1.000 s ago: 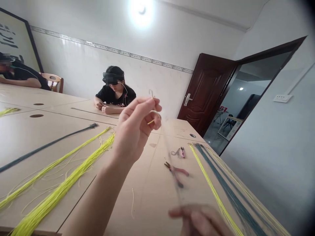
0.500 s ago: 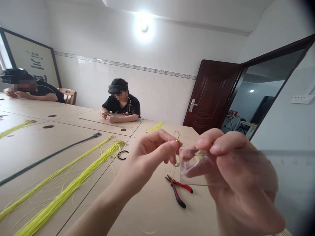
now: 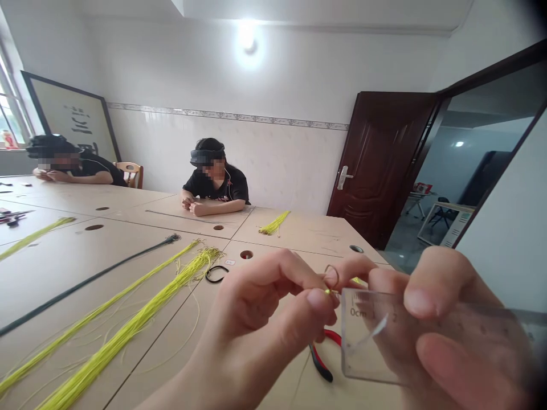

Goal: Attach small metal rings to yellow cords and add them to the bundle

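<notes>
My left hand [image 3: 269, 319] is closed, thumb and index finger pinching a fish hook [image 3: 334, 272] with a yellow binding at its shank. The curved bend of the hook sticks up above the fingertips. In my right hand [image 3: 448, 285] is a clear plastic ruler [image 3: 363, 353], gripped between thumb and fingers. Its zero end sits right beside the hook, close to the left fingertips; whether they touch I cannot tell. Below, red and black pliers [image 3: 320, 364] lie on the table, partly covered by my left hand and the ruler.
Bundles of yellow line [image 3: 141, 319] and a dark green bundle [image 3: 98, 279] stretch across the table [image 3: 171, 376] on the left. A black ring [image 3: 217, 274] lies near the left hand. A smaller yellow bundle [image 3: 274, 223] is farther back. Two people sit across the table.
Both hands and the ruler have come closer to the camera and lower in view. The ruler's zero end has moved up to the hook. The pliers are now more covered.
</notes>
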### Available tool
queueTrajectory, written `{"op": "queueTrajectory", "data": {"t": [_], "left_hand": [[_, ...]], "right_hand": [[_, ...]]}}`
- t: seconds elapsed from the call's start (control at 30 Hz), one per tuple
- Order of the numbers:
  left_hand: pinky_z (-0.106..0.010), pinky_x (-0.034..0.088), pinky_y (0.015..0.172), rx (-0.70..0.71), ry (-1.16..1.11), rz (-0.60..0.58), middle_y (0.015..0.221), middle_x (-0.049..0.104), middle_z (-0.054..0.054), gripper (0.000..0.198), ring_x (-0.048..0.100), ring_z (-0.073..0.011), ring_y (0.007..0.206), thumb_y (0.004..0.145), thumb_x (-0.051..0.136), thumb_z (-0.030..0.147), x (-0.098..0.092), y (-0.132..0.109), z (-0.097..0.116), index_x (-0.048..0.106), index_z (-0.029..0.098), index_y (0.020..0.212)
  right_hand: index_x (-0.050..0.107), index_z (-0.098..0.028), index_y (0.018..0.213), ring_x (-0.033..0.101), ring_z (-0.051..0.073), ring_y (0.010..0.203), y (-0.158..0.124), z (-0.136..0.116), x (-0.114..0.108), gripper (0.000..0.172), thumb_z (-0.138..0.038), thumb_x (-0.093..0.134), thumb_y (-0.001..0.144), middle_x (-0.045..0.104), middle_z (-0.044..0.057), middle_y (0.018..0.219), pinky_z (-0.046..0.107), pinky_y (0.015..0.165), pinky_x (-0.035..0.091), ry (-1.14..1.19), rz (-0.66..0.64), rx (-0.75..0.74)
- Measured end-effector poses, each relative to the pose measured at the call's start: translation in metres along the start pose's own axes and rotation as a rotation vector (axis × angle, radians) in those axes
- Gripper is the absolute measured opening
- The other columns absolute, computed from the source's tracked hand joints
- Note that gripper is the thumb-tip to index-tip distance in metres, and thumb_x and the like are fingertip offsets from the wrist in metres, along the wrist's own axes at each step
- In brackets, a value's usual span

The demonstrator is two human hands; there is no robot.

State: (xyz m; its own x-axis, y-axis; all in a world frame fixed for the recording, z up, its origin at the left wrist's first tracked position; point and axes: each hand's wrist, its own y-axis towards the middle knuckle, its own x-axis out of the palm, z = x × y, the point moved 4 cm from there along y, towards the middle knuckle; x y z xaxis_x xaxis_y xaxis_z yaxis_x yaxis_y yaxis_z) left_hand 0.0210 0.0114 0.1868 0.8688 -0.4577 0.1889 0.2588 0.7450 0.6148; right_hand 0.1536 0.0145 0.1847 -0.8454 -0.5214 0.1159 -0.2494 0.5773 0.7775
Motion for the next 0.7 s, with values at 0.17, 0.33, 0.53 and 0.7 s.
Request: {"op": "queueTrajectory", "data": {"t": [0.17, 0.33, 0.53, 0.7], "left_hand": [[-0.009, 0.043, 0.065, -0.031, 0.039, 0.02, 0.069, 0.057, 0.005, 0.017, 0.051, -0.0037, 0.067, 0.088, 0.058, 0.021, 0.0003, 0.0018, -0.0003, 0.059, 0.017, 0.071], [-0.012, 0.045, 0.062, 0.012, 0.172, 0.017, 0.07, 0.059, 0.004, 0.016, 0.052, -0.005, 0.064, 0.087, 0.059, 0.024, -0.0035, 0.001, 0.002, 0.06, 0.019, 0.072], [-0.013, 0.044, 0.06, 0.015, 0.259, 0.004, 0.066, 0.06, 0.004, 0.019, 0.053, -0.0058, 0.063, 0.087, 0.059, 0.025, -0.0062, 0.0002, 0.0036, 0.06, 0.019, 0.069], [-0.013, 0.045, 0.063, 0.009, 0.251, -0.032, 0.07, 0.063, 0.004, 0.015, 0.055, -0.0052, 0.065, 0.087, 0.059, 0.022, -0.0059, -0.0022, 0.0069, 0.061, 0.019, 0.073]], "right_hand": [[0.058, -0.029, 0.096, 0.066, 0.018, 0.092, 0.0009, -0.0039, -0.0061, 0.015, -0.018, 0.057, 0.086, 0.067, 0.003, 0.105, 0.026, 0.074, 0.057, -0.047, -0.067, 0.049], [0.06, -0.031, 0.091, 0.063, 0.019, 0.097, 0.0039, -0.0053, -0.0034, 0.013, -0.019, 0.057, 0.086, 0.066, 0.001, 0.103, 0.03, 0.076, 0.057, -0.029, -0.051, 0.107], [0.06, -0.029, 0.092, 0.06, 0.02, 0.102, 0.0056, -0.0067, -0.0019, 0.012, -0.02, 0.057, 0.086, 0.067, 0.002, 0.088, 0.034, 0.083, 0.055, -0.056, -0.1, 0.075], [0.06, -0.029, 0.091, 0.061, 0.017, 0.094, 0.0035, -0.0063, -0.0022, 0.011, -0.02, 0.055, 0.087, 0.065, -0.001, 0.101, 0.032, 0.084, 0.054, -0.023, -0.05, 0.108]]}}
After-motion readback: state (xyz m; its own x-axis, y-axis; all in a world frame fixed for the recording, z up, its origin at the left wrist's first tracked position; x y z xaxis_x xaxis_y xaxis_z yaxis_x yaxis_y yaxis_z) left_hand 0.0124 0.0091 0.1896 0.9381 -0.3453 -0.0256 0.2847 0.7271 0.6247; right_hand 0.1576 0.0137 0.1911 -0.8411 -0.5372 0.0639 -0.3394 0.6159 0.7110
